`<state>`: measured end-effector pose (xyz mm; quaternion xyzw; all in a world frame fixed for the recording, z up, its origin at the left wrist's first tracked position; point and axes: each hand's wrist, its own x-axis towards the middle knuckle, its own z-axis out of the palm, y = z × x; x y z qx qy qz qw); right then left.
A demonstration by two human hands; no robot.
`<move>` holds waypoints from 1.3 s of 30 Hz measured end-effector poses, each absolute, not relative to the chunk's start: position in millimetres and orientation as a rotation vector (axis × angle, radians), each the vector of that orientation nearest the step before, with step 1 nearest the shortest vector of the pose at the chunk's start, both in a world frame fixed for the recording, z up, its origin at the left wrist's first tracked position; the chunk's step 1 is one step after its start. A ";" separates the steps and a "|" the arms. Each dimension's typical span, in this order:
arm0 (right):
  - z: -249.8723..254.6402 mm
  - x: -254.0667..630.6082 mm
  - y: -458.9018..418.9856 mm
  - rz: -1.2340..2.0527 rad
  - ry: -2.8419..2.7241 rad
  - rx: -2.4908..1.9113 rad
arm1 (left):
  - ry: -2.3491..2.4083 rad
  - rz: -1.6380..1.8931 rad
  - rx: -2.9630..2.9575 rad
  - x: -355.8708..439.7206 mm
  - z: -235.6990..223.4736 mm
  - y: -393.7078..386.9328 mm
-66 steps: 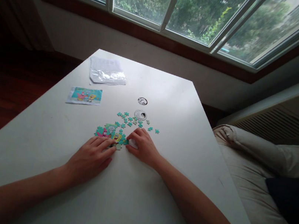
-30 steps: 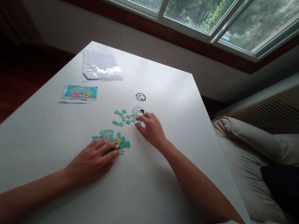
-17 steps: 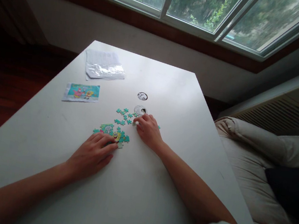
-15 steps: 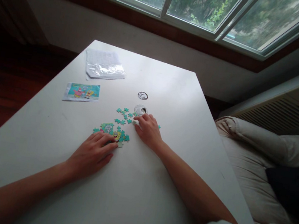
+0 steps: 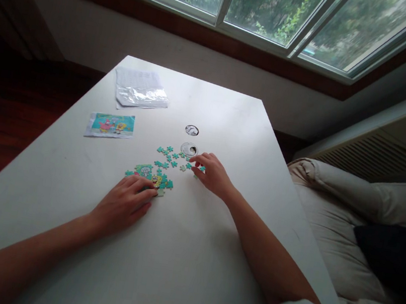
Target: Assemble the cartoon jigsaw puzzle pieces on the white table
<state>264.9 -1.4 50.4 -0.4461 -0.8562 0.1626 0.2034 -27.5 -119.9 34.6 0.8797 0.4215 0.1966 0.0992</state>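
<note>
A partly joined jigsaw puzzle (image 5: 144, 169) with cartoon figures lies on the white table (image 5: 188, 251). My left hand (image 5: 128, 200) rests flat over its near left part, fingers stretched out, and hides some of it. Several loose teal jigsaw pieces (image 5: 169, 158) are scattered just beyond the joined part. Over the right end of these pieces is my right hand (image 5: 212, 172), with thumb and forefinger apart. A pale green piece (image 5: 197, 176) lies under its thumb, and others beneath the fingers are partly hidden. I see nothing gripped between the fingertips.
Left of the puzzle lies a picture card (image 5: 111, 125) with the same cartoon figures. Behind it is a clear plastic bag with paper (image 5: 140, 89). Two round fittings (image 5: 191, 130) sit in the tabletop beyond the pieces. A beige padded seat (image 5: 326, 216) stands along the table's right side.
My right hand went from the joined puzzle's right edge out to the loose pieces, then slid slightly right as its finger and thumb parted. My left hand stays on the puzzle.
</note>
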 end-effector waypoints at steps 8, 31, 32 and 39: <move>53.5 259.7 -6.5 0.416 -2.613 -1.199 | 1.262 0.591 2.602 -27.3 33.4 -117.0; 42.2 299.6 -62.3 0.219 -2.533 -1.348 | 1.253 0.568 2.624 -6.8 31.6 -114.5; 43.1 302.8 -60.1 0.219 -2.496 -1.384 | 1.250 0.572 2.618 -6.3 31.2 -114.4; 43.2 305.7 -11.1 0.241 -2.298 -1.409 | 1.228 0.575 2.601 -6.4 31.7 -114.0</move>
